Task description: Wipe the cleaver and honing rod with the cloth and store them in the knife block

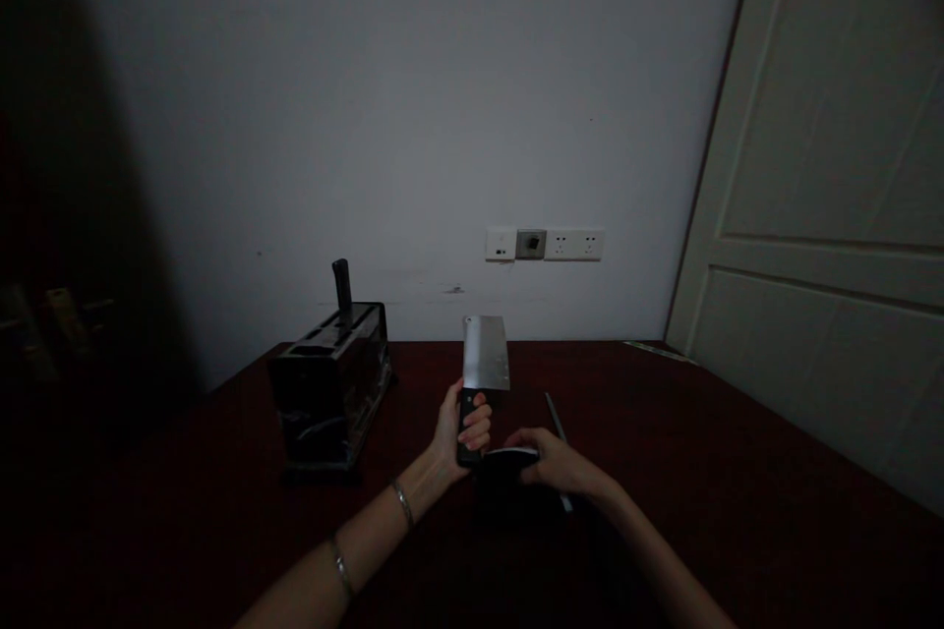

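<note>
On table [626,423], black block [314,423] with protruding handle [341,285], cleaver [487,354] outside

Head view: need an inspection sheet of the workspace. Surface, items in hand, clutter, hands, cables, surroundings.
Surface: dark red table, dimly lit; fine marks can't be judged.
Items in hand: cleaver, blade pointing away from the person; dark item with a pale edge, identity unclear.
Clutter: thin rod lying partly behind the right wrist; black block at left with a black handle sticking up; pale strip at the far right edge.
Hands: left hand grips the cleaver's handle; right hand holds the dark item's edge.
Cables: nothing seen.
Surroundings: pale wall with socket panel; panelled door at right.
</note>
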Motion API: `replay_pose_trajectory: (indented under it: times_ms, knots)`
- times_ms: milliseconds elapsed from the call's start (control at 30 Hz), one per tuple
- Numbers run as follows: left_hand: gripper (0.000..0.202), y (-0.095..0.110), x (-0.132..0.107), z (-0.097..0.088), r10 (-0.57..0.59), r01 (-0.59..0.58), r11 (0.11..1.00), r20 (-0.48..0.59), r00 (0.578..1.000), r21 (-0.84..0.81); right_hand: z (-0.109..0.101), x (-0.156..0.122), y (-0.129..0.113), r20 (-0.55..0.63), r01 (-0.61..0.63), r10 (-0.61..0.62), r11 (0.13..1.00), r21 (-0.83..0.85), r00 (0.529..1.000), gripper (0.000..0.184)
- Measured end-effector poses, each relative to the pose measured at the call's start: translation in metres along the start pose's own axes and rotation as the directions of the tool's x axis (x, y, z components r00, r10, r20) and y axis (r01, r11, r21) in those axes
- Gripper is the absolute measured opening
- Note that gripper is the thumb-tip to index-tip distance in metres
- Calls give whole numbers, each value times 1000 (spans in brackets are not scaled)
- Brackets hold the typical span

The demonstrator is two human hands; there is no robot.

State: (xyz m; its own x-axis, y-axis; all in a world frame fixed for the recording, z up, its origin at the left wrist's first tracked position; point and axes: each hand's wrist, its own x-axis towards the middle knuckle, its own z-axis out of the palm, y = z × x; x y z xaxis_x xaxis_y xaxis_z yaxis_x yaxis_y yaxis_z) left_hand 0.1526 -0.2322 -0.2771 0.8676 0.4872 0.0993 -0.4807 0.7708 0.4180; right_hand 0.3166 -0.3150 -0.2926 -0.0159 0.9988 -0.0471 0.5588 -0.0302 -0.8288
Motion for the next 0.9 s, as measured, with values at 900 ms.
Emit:
replay_pose_trajectory:
  times_ms: [900]
  knots:
    - [42,-14,8,-18,-54,52,998,123,991,23,-117,90,-51,-772,143,-106,990,-20,627,32]
